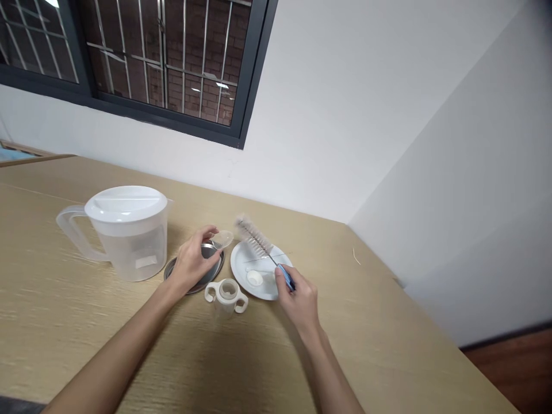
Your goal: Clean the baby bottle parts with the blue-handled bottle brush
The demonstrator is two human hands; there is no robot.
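Between the thumb and fingers of my left hand (pixel 194 259) is a small clear domed bottle cap (pixel 223 238), tilted above a round metal tray (pixel 209 270). My right hand (pixel 299 296) grips the blue handle of a bottle brush (pixel 256 238). Its white bristles point up and left over a pale plate (pixel 241 270), apart from the clear cap. On the plate lies a small white round piece (pixel 255 278); other items there are hard to make out. A baby bottle (pixel 227 296) with two cream handles stands upright and uncapped on the table, between my forearms.
At the left stands a translucent lidded pitcher (pixel 133 247), its handle to the left. A thin pale strip (pixel 356 256) lies on the wooden table (pixel 388 345) at the right. The white wall and a barred window (pixel 164 57) rise behind the table.
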